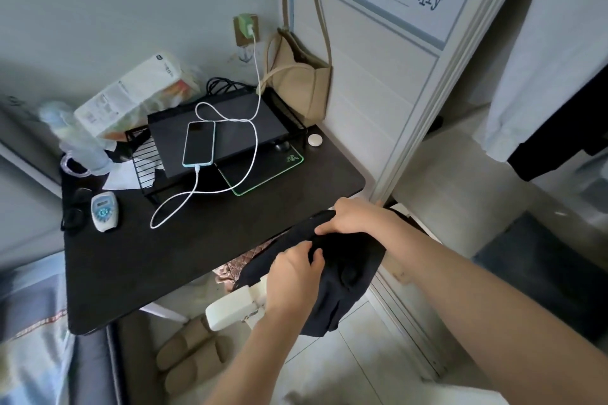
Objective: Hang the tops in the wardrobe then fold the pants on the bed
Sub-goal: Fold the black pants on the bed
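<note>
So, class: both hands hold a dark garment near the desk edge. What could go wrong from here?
1. The black garment, gripped by the left hand and right hand, might snag the white charging cable looping by the desk edge, tugging the phone.
2. Its hanging end could brush the floor.

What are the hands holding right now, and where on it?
Both grip one black garment: the right hand pinches its upper edge, the left hand grips the cloth just below. The rest hangs.
</note>
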Tool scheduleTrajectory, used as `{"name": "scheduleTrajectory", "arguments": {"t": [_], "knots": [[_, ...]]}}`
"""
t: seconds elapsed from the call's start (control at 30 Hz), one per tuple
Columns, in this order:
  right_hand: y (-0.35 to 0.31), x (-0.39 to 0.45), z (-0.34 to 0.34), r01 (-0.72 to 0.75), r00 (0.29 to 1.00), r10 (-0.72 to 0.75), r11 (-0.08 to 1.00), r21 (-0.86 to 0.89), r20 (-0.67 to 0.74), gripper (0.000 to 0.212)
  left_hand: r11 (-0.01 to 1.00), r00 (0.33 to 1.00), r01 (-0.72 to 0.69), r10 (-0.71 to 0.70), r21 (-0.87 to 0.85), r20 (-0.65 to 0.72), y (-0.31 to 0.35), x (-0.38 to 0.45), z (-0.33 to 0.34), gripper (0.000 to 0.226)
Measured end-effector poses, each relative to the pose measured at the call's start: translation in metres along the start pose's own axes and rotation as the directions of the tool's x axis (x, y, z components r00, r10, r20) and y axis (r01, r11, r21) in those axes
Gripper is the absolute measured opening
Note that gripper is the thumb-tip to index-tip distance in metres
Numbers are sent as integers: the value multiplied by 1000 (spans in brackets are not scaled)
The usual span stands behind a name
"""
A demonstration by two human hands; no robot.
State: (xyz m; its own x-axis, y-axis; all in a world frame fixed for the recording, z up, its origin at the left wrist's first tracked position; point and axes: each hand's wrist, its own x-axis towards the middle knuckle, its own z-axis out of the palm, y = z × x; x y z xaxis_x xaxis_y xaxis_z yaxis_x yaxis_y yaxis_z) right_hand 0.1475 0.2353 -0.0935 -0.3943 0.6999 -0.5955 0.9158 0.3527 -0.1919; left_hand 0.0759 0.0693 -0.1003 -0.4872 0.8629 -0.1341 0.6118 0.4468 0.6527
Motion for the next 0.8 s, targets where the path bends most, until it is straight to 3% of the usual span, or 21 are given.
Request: {"name": "scheduleTrajectory", "arguments": {"t": [0.1,0.2,0.33,0.47,0.53,0.6,0.67,0.73,0.8], "knots": [[5,-5,3,33,985,-19,997,75,-172,36,999,997,-6,3,-50,-74,4,-8,1,23],[16,-18,4,139,916,-33,961,238,-401,36,988,992,-9,-11,-156,-128,12,-27,2,24],[37,-46,-8,453,811,-134,759,467,-569,33,928,969,20,-109,-372,-220,22,-54,0,18],[59,-93,-33,610,761,-170,519,599,-627,26,822,951,48,-212,-568,-227,49,-79,-7,22],[65,-117,-43,691,693,-208,465,554,-690,26,682,921,114,-345,-722,-180,58,-91,-10,30],[69,-144,-52,771,611,-291,431,469,-737,23,399,881,234,-474,-887,19,67,-104,-15,45],[69,-173,-55,848,519,-414,362,388,-748,21,157,854,308,-479,-938,200,76,-117,-25,64],[69,-198,-52,897,439,-547,303,321,-713,15,23,856,274,-461,-962,232,83,-124,-33,68],[70,-222,-42,924,375,-679,222,310,-631,8,-15,862,210,-469,-978,193,87,-139,-40,65]]}}
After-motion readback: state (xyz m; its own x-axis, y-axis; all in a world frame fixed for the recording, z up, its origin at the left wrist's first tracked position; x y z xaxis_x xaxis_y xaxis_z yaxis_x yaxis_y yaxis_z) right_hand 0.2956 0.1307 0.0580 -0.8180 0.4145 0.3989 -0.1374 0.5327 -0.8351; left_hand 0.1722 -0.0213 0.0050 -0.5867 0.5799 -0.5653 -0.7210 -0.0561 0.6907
